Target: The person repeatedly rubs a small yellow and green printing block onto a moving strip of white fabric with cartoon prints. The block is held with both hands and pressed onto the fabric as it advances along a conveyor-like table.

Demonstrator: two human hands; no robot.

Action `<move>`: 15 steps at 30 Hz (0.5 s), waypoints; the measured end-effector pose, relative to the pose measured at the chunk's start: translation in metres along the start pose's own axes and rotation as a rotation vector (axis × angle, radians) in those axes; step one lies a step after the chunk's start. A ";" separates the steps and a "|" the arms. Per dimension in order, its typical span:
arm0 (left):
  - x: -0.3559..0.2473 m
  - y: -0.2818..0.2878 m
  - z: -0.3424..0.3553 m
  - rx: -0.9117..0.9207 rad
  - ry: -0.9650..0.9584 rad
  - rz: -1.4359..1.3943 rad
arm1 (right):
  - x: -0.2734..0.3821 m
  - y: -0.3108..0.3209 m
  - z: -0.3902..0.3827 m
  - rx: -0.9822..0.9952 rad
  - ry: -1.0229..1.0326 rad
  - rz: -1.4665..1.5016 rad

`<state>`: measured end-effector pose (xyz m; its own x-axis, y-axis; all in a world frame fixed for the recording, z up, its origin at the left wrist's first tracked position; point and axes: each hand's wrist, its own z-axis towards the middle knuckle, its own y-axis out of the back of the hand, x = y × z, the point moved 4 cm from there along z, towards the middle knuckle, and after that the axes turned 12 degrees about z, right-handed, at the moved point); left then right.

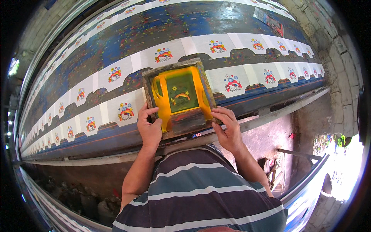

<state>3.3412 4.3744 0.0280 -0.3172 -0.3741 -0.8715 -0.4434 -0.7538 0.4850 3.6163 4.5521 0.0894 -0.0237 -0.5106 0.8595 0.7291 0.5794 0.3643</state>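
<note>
A wooden screen-printing frame (146, 88) lies over the near row of cut white pieces on the long table. Its dark green mesh (185, 89) carries a small motif, with thick yellow ink (163, 104) smeared down both sides and along the lower edge. My left hand (150, 124) grips the frame's left side near its lower corner, thumb on top. At the lower right corner, my right hand (228, 127) holds the other side with fingers over the rim. White printed pieces (233, 83) with a colourful cartoon and rainbow show on either side; the one under the frame is mostly hidden.
Rows of printed white pieces (163, 55) run along the paint-speckled dark table (127, 38). A flat plastic packet (269, 21) lies at its far right. A rail (262, 120) follows the near edge, close to my body. A block wall (342, 69) stands at right.
</note>
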 end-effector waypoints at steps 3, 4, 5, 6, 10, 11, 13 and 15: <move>0.001 0.000 0.000 0.005 -0.005 0.014 | 0.009 0.003 0.002 0.038 0.055 -0.063; 0.001 0.000 0.000 0.008 -0.006 0.015 | 0.012 0.001 0.003 0.071 0.086 -0.062; 0.001 0.001 0.000 0.010 -0.007 0.016 | 0.016 -0.003 0.005 0.104 0.116 -0.062; 0.000 0.001 -0.001 0.012 -0.012 0.023 | 0.020 -0.006 0.006 0.132 0.145 -0.058; -0.003 0.002 -0.001 0.010 -0.033 0.064 | 0.033 -0.028 0.012 0.316 0.217 -0.182; -0.004 0.002 -0.001 0.002 -0.049 0.084 | 0.035 -0.032 0.016 0.342 0.233 -0.229; -0.004 0.001 0.000 0.013 -0.041 0.070 | 0.037 -0.039 0.026 0.396 0.255 -0.315; -0.002 0.002 0.000 0.019 -0.046 0.075 | 0.042 -0.044 0.036 0.422 0.297 -0.328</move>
<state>3.3406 4.3739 0.0309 -0.3881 -0.4040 -0.8283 -0.4323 -0.7140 0.5508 3.5584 4.5280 0.1224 0.0345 -0.8251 0.5639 0.3809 0.5325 0.7559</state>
